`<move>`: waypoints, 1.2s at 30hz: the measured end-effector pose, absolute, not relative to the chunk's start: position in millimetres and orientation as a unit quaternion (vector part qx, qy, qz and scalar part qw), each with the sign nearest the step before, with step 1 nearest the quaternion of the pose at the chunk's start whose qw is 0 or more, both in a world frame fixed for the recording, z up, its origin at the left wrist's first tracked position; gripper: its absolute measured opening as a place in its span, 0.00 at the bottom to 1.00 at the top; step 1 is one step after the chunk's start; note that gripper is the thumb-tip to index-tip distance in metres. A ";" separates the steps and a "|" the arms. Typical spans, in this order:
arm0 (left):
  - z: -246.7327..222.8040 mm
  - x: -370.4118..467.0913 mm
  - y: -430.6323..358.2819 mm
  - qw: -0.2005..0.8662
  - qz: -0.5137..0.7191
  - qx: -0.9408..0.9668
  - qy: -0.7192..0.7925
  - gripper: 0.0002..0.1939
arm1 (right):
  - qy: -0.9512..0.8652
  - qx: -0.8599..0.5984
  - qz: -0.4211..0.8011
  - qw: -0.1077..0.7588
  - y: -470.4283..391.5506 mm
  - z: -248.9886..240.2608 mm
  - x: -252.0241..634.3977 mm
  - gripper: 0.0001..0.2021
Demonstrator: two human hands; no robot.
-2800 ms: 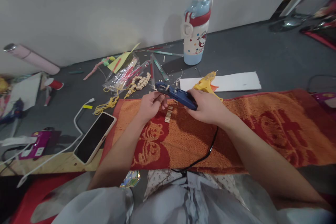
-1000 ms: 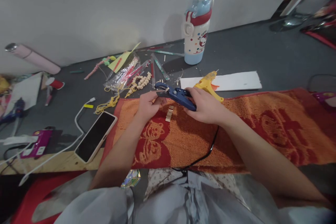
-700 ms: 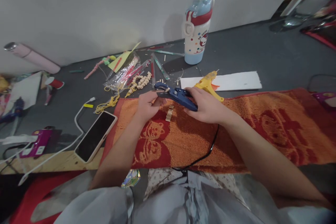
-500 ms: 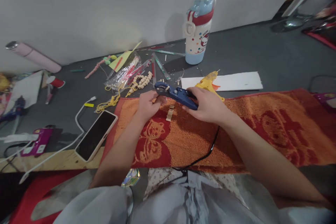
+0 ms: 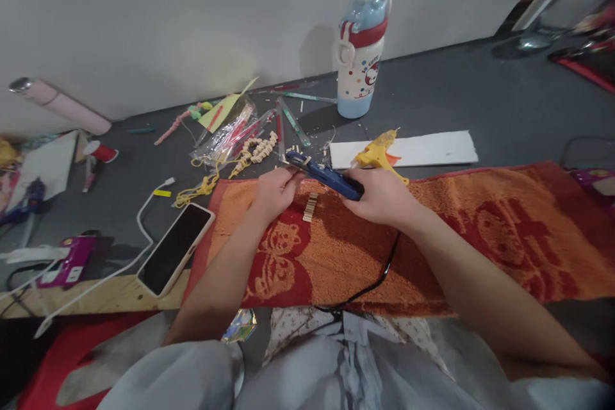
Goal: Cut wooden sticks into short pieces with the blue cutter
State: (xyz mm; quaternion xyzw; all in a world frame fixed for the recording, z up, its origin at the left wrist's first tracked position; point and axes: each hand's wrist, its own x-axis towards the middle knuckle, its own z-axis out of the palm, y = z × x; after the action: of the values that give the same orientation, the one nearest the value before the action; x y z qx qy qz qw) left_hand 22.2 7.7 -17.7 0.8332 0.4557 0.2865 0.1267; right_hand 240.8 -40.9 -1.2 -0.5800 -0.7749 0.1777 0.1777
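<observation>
My right hand (image 5: 382,195) grips the handles of a blue cutting tool (image 5: 324,175), whose head points left over the far edge of an orange and red towel (image 5: 480,230). My left hand (image 5: 276,191) pinches a small pale wooden piece at the tool's jaws; the piece is mostly hidden by the fingers. A short row of cut wooden pieces (image 5: 310,207) lies on the towel just below the tool. A yellow glue gun (image 5: 377,154) lies right behind my right hand, and a black cord (image 5: 379,282) runs under my right wrist toward me.
A phone (image 5: 174,248) with a white cable lies left of the towel. Behind it are a wooden bead string (image 5: 254,151), clear packets of sticks (image 5: 225,134), a white card strip (image 5: 418,148) and a blue and white bottle (image 5: 360,57). Clutter fills the far left.
The tool's handles have closed together and its head has dropped a little toward the towel's far edge. My left hand stays at the jaws. The view wobbles slightly.
</observation>
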 end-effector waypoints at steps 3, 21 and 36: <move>-18.7 21.6 7.2 0.106 0.286 0.841 0.447 0.14 | -0.777 -0.572 0.190 0.183 -40.5 -0.6 241.4 0.13; -17.6 21.4 10.9 0.213 0.330 0.806 0.444 0.16 | -0.795 -0.548 0.187 0.183 -33.9 -6.8 241.8 0.15; -14.7 26.0 10.2 0.462 0.391 0.712 0.356 0.27 | -0.798 -0.528 0.181 0.226 -34.1 -9.3 242.7 0.17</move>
State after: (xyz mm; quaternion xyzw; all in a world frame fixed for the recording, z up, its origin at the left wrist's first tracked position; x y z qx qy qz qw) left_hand 26.0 10.2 -14.7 0.7120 0.3560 0.3914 0.4617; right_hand 242.7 -34.1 -9.3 -0.5283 -0.7982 0.1806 0.2261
